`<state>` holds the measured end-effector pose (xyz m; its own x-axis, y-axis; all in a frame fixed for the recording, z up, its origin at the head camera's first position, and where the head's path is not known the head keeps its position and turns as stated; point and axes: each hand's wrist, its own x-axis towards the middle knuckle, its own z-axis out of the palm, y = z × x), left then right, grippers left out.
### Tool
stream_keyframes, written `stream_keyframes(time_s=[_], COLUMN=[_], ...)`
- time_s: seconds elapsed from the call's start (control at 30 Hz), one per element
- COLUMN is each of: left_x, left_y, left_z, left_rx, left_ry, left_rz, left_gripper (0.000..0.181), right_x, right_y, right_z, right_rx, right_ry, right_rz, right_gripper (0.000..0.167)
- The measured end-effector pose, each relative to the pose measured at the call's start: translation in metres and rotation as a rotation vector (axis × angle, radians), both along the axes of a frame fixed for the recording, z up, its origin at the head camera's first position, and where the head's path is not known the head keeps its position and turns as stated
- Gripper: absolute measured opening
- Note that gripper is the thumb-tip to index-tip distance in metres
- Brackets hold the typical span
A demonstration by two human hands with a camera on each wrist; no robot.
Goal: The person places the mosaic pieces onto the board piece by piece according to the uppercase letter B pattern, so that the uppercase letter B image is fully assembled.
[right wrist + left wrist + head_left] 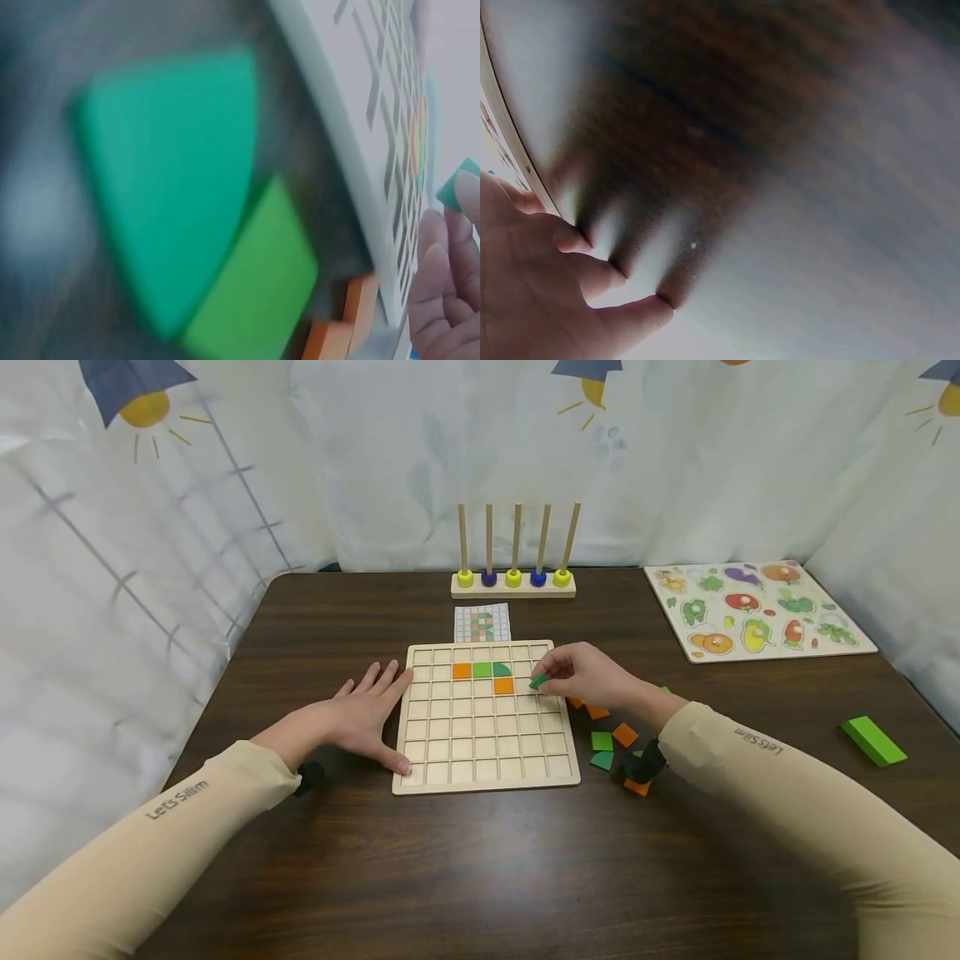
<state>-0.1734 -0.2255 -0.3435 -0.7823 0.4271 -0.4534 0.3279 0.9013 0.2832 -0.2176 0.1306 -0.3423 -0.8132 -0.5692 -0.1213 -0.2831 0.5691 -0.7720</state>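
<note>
A wooden grid board (461,750) lies on the table. Orange squares (461,671), a light green square (482,670) and a dark green quarter-round tile (502,669) sit in its upper cells. Along the board's left edge my left hand (363,714) rests with fingers spread, its thumb on the lower left corner. Over the upper right cells, my right hand (588,672) pinches a dark green tile (537,681) between thumb and fingers. That tile's full outline is partly hidden by the fingers. The right wrist view shows the pinched green tile (451,193) at its right side.
Loose tiles, among them a light green square (602,741) and an orange one (625,735), lie right of the board under my right wrist. Behind the board are a pattern card (482,623) and a peg stand (513,587). A vegetable puzzle (757,610) and green block (873,741) lie right.
</note>
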Motion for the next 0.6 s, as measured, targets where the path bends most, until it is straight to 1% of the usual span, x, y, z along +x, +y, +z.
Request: stream_keyframes(time_s=[0.13,0.2,0.43,0.6], left_x=[0.000,0.000,-0.001,-0.001], left_y=[0.000,-0.001,0.000,0.000], left_z=[-0.001,-0.001,-0.001,-0.001], left_rx=[0.002,0.001,-0.008,-0.006], left_ry=[-0.005,-0.007,-0.002,-0.004], left_rz=[0.001,0.001,0.003,0.006], left_gripper=[0.144,0.145,0.146,0.146], right_x=[0.005,0.006,0.009,0.010], right_y=[-0.010,-0.015,-0.030,-0.038], right_z=[0.000,0.000,-0.001,-0.001], right_rx=[-0.021,-0.018,-0.023,0.041], right_ry=[-0.068,-0.087,-0.159,-0.132], right_rz=[-0.066,-0.092,-0.168,-0.172], right_gripper=[0.025,0.027,0.022,0.020])
